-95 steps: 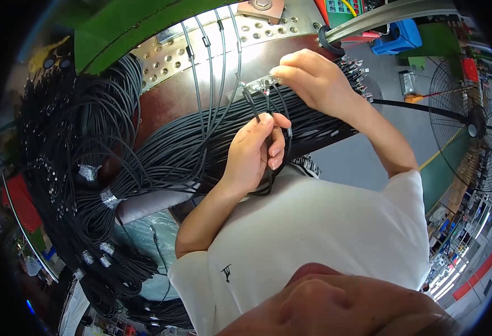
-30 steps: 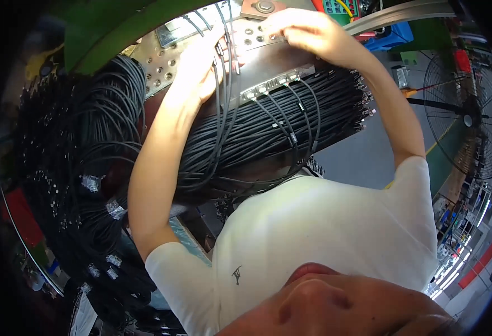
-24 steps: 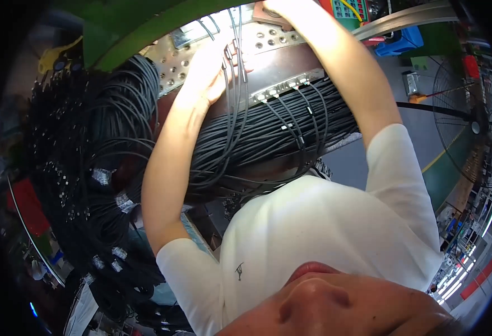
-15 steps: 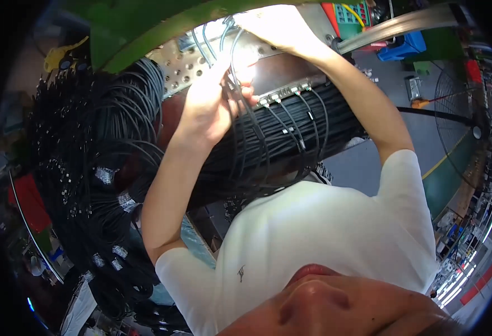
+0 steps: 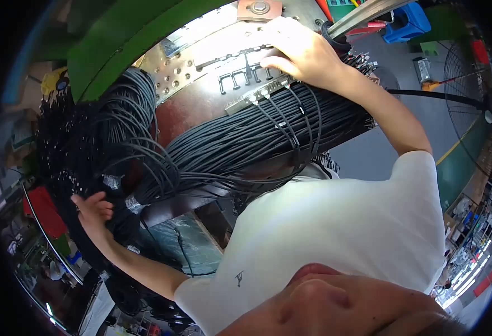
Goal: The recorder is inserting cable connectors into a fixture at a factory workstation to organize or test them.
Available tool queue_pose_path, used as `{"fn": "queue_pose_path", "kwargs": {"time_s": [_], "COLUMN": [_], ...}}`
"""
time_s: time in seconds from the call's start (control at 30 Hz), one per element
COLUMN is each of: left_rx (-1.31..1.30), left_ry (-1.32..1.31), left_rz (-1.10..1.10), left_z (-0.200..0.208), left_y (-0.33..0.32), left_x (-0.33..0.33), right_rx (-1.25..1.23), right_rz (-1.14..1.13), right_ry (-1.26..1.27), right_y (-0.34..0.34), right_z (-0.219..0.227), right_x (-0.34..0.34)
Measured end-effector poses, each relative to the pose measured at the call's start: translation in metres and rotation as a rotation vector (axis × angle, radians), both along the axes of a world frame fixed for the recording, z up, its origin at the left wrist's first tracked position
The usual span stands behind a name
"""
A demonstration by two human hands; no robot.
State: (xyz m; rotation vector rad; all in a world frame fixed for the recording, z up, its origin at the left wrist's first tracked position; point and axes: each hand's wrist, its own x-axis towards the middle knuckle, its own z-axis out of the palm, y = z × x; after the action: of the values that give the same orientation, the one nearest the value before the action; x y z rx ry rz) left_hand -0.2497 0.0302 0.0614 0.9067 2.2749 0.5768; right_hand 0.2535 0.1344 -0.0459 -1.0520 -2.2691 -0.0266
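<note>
My right hand (image 5: pixel 307 56) reaches over the bright metal plate (image 5: pixel 174 78), thumb and fingers around one end of a branched black plastic strip (image 5: pixel 247 67). Glare washes out its fingertips. Just below lies a slim metal bar fixture (image 5: pixel 240 103), with cable ends seated along it and thin black cables (image 5: pixel 282 126) running down from them. Off to the left, my left hand (image 5: pixel 93 213) has its thumb and index finger apart, the other fingers loosely bent, and nothing visible in it. It is beside a hanging mass of black cables (image 5: pixel 66 151).
A thick bundle of black cables (image 5: pixel 218 145) lies across the brown bench surface. Green machine framing (image 5: pixel 106 61) arches over the upper left. A metal bar (image 5: pixel 363 17) slants past the right hand; a wire-guard fan (image 5: pixel 470 106) stands at the far right. Silvery wraps (image 5: pixel 135 204) bind some cable bunches.
My left hand has left the fixture and swung down to the left, without the cables it held. The black plastic strip now shows at my right hand, which has shifted right and down.
</note>
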Motion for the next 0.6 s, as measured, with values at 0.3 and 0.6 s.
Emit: {"fn": "queue_pose_path", "kwargs": {"time_s": [0.3, 0.6], "left_rx": [-0.025, -0.055], "left_ry": [-1.156, -1.428], "left_rz": [-0.48, -0.111], "left_z": [-0.082, -0.058], "left_y": [0.009, 0.089], "left_x": [0.303, 0.296], "right_rx": [-0.373, -0.445], "right_rz": [0.084, 0.211], "right_ry": [0.112, 0.548], "right_y": [-0.033, 0.052], "right_z": [0.012, 0.002], "right_x": [-0.008, -0.032]}}
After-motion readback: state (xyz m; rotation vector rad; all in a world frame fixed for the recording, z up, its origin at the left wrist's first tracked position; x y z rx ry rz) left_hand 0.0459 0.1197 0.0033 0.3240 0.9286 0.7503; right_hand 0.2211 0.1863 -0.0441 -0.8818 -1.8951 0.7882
